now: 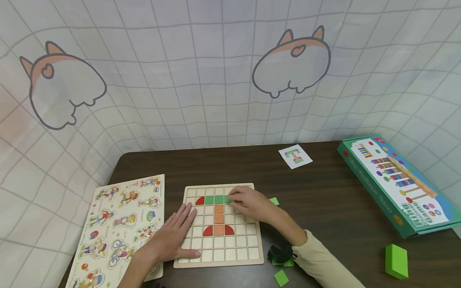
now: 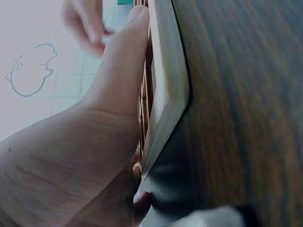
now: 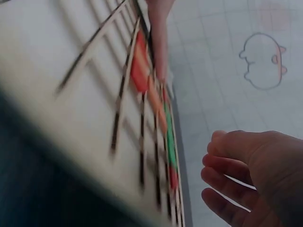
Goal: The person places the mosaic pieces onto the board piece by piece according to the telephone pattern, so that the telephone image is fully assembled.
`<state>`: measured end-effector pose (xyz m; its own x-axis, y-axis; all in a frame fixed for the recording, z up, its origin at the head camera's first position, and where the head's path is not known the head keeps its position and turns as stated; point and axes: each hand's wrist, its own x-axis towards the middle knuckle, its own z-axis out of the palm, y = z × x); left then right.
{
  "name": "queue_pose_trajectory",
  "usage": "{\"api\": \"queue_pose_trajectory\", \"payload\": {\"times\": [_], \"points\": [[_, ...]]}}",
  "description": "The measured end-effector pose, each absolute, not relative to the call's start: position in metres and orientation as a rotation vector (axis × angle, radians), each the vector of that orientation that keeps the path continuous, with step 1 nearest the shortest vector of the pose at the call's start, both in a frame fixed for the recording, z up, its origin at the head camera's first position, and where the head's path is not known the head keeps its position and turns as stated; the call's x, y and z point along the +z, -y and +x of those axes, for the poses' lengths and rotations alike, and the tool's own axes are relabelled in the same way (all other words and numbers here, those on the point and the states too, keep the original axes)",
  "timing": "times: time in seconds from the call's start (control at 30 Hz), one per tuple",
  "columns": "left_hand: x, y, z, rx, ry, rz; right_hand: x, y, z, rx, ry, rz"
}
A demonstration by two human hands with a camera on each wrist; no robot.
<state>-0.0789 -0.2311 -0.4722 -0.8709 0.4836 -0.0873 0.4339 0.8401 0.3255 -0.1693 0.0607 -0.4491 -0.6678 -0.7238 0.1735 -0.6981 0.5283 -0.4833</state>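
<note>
A wooden grid board [image 1: 212, 264] lies in front of me. Red quarter-round pieces, green squares [image 1: 209, 200] and orange squares [image 1: 219, 219] sit in its cells, forming a T-like shape with a red piece [image 1: 207, 231] on each side of the foot. My left hand [image 1: 173, 234] rests with spread fingers on the board's left edge. Over the upper right of the board hovers my right hand [image 1: 250, 203], fingers loosely bent and nothing seen between them; in the right wrist view that hand [image 3: 255, 175] is apart from the board. It partly hides the row's right end.
Left of the board is a wooden picture puzzle [image 1: 119, 220]. A pattern card [image 1: 295, 156] lies farther back, and a green game box [image 1: 399, 184] at right. Loose green tiles [image 1: 281, 278] lie near my right forearm; a green block [image 1: 396, 262] stands at front right.
</note>
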Motion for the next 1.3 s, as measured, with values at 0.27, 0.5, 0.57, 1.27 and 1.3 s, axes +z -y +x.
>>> {"api": "queue_pose_trajectory", "payload": {"times": [0.27, 0.5, 0.57, 1.27, 1.3], "points": [[-0.474, 0.233, -0.081, 0.472, -2.846, 0.738, -0.459, -0.147, -0.165, -0.859, -2.792, -1.068], [-0.476, 0.239, -0.083, 0.483, -2.847, 0.762, -0.457, -0.172, -0.177, -0.906, -2.815, -0.952], [-0.476, 0.238, -0.084, 0.483, -2.833, 0.742, -0.457, -0.175, -0.178, -0.892, -2.804, -0.956], [-0.475, 0.238, -0.084, 0.454, -2.822, 0.673, -0.472, -0.183, -0.175, -0.711, -2.775, -1.167], [-0.475, 0.238, -0.084, 0.455, -2.821, 0.672, -0.472, -0.183, -0.175, -0.711, -2.774, -1.16]]}}
